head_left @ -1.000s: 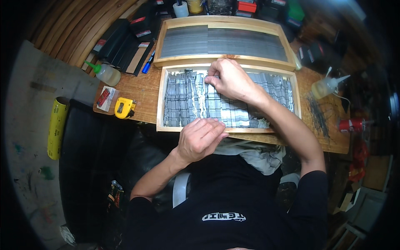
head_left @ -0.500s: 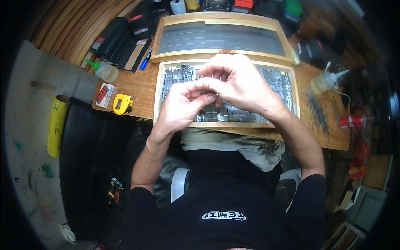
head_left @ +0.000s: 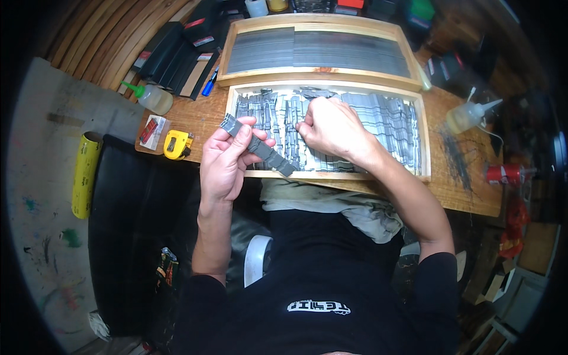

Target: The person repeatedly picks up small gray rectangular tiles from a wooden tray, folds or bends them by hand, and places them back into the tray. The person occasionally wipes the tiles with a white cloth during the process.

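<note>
A dark grey, stepped strip is gripped between the thumb and fingers of my left hand, slanting over the front left of a shallow wooden tray. Inside that tray stand rows of thin grey strips with similar notched shapes, packed side by side. My right hand is over the middle of the rows, its fingers curled closed and pointing down and left. Whatever its fingertips hold or touch is hidden by the hand.
Behind the tray lies a second wooden frame with flat grey sheets. Left on the table are a yellow tape measure, a green-tipped bottle and a blue marker. Another squeeze bottle and a red can stand right.
My hands have moved apart from being together over the tray. The left has turned palm up, showing the grey strip in it; the right has lowered towards the rows.
</note>
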`<state>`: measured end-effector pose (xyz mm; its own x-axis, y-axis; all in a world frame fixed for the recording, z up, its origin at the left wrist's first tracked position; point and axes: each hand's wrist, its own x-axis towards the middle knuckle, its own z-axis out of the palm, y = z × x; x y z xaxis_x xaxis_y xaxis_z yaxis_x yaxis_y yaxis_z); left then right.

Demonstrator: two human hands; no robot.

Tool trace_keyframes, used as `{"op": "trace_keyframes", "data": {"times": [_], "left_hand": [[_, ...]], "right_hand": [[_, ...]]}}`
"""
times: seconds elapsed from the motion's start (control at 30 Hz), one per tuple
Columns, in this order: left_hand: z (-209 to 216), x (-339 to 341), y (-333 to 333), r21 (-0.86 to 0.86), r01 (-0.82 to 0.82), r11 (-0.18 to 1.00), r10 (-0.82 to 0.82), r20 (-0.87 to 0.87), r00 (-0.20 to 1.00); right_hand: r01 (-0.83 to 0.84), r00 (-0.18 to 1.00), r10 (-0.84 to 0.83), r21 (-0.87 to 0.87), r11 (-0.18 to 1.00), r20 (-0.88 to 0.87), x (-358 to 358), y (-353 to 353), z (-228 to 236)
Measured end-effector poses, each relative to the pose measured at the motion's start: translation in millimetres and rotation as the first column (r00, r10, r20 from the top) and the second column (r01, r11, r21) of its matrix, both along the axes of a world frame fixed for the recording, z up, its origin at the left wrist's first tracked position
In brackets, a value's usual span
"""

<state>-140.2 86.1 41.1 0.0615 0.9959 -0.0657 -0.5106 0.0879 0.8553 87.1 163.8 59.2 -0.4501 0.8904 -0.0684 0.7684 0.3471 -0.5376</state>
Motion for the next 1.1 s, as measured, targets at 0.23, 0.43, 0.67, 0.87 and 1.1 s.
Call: {"op": "trace_keyframes", "data": {"times": [0.23,0.43,0.67,0.87,1.1], "left_hand": [[-1,1,0,-0.008,-0.002,1.000,0.001,-0.022,1.000],[1,0,11,0.006,0.051,0.999,-0.051,-0.067,0.996],[-2,5,17,-0.018,0.044,0.999,-0.045,-0.079,0.996],[-2,25,15,0.050,0.032,0.998,-0.027,-0.082,0.996],[-8,23,9,0.047,-0.018,0.999,0.019,-0.011,1.000]], "right_hand": [[0.056,0.998,-0.056,0.011,0.998,0.032,-10,-3,1],[0.188,0.982,-0.183,0.127,0.974,-0.050,-16,-14,-16],[0.165,0.906,-0.177,-0.064,0.984,-0.385,0,-26,17],[-0.029,0.923,0.127,0.264,0.964,-0.363,-5,-49,10],[-0.093,0.903,0.237,0.375,0.922,-0.359,-9,-47,6]]}}
